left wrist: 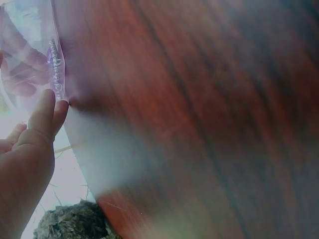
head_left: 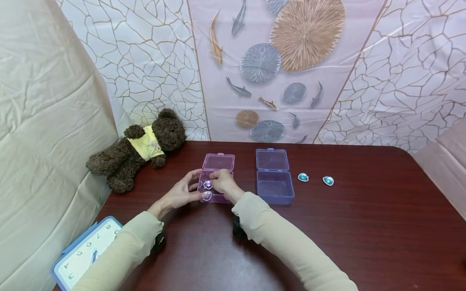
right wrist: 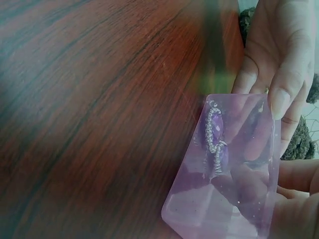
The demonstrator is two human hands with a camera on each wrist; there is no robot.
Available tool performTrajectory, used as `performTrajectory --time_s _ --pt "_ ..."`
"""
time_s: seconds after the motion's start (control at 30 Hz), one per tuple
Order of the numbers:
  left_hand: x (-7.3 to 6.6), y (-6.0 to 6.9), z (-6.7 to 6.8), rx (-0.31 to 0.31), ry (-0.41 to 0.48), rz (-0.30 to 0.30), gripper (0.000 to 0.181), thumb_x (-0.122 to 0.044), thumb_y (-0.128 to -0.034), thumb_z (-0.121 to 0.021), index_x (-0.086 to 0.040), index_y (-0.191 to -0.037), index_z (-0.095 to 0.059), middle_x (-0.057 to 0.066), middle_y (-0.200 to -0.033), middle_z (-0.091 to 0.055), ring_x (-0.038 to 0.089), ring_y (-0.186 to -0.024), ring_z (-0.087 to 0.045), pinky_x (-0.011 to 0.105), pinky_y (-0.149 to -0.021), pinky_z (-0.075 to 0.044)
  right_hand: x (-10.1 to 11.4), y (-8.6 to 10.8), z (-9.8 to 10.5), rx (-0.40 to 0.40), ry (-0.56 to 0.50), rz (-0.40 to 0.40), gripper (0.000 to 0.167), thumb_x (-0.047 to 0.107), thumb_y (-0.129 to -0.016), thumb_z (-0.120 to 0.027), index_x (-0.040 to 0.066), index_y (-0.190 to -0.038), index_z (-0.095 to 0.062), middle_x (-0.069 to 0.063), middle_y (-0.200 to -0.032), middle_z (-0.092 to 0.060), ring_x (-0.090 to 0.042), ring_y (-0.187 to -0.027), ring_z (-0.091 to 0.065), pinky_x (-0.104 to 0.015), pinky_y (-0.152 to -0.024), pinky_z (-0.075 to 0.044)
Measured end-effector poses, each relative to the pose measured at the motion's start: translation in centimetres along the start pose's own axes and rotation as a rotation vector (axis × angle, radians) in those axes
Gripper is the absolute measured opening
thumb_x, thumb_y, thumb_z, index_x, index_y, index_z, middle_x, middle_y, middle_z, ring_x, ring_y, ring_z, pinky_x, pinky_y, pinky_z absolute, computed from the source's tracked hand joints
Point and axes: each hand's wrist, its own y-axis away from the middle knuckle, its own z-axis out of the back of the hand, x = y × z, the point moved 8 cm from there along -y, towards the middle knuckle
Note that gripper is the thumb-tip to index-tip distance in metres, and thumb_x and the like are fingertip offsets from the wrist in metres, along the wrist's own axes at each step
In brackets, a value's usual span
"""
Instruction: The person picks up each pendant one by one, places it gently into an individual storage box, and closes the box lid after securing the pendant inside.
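Clear pink plastic box (head_left: 218, 199) on the table, left of centre, pink lid (head_left: 219, 162) folded back so the inside stays reachable. Inside, toward the left: purple gem with silvery beaded edge (head_left: 208, 184), another purple gem (head_left: 206, 196) nearer the front wall. Left hand (head_left: 181, 192) grips the box's left side, thumb at the front corner, presumably so so light a box won't slide. Right hand (head_left: 226, 186) reaches in from above, fingers bent downward; whether it pinches anything I can't tell.

Just right: translucent blue-violet plastic box (head_left: 275, 200), also open; beyond it two turquoise gems with pale beaded edges (head_left: 303, 177) (head_left: 328, 180), lying apart, easy to pick singly.

Surface: dark reddish-brown wood-grain table (head_left: 364, 234), glossy. Brown curly plush bear in yellow top (head_left: 140, 151) slumps back left; blue-framed white clock-like board with numerals (head_left: 81, 258) front left, partly under the sleeve. Behind, a fish-and-disc patterned cloth (head_left: 225, 105); plain cream cloth (head_left: 43, 121) to the left.
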Motion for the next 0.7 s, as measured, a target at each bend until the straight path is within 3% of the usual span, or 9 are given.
performTrajectory --time_s 0.27,0.37,0.47,0.57,0.7 --pt "0.0 0.0 0.1 -0.008 -0.005 -0.009 0.082 0.002 -0.0808 -0.068 -0.001 -0.146 -0.018 0.025 -0.146 -0.027 0.043 -0.132 -0.035 0.049 -0.106 -0.037 0.6 0.8 1.4 0.014 -0.081 0.037 0.033 -0.003 -0.088 -0.055 -0.006 -0.121 -0.06 -0.02 -0.122 -0.061 -0.027 -0.103 -0.06 -0.032 -0.085 -0.053" --pt "-0.7 0.1 0.4 -0.051 -0.035 -0.031 0.088 -0.001 -0.0801 -0.071 0.0 -0.148 -0.015 0.025 -0.149 -0.025 0.042 -0.135 -0.031 0.05 -0.108 -0.033 1.0 1.6 3.9 0.001 -0.194 0.087 0.037 -0.003 -0.088 -0.056 -0.005 -0.125 -0.056 -0.023 -0.123 -0.059 -0.031 -0.107 -0.061 -0.035 -0.091 -0.052" --pt "-2.4 0.2 0.2 -0.137 -0.037 -0.068 0.09 -0.003 -0.0795 -0.072 -0.002 -0.149 -0.015 0.023 -0.151 -0.024 0.04 -0.137 -0.028 0.049 -0.11 -0.029 0.6 2.6 8.0 -0.032 -0.349 0.151 0.038 -0.005 -0.09 -0.055 -0.008 -0.128 -0.051 -0.027 -0.119 -0.059 -0.026 -0.101 -0.064 -0.035 -0.092 -0.052" --pt "-4.9 0.2 -1.6 -0.182 0.029 -0.113 0.088 -0.002 -0.0798 -0.072 -0.004 -0.149 -0.018 0.02 -0.152 -0.026 0.038 -0.138 -0.028 0.047 -0.112 -0.029 -0.9 3.5 13.3 -0.116 -0.464 0.204 0.037 -0.007 -0.091 -0.053 -0.014 -0.127 -0.049 -0.02 -0.1 -0.066 -0.014 -0.085 -0.068 -0.03 -0.086 -0.054" --pt "-7.1 -0.4 -6.3 -0.103 0.155 -0.124 0.089 -0.002 -0.0795 -0.072 -0.005 -0.15 -0.017 0.015 -0.153 -0.025 0.033 -0.139 -0.027 0.042 -0.113 -0.027 -4.7 4.3 19.8 -0.261 -0.463 0.197 0.037 -0.005 -0.091 -0.054 -0.017 -0.125 -0.047 0.008 -0.078 -0.065 0.0 -0.071 -0.065 -0.019 -0.074 -0.056"
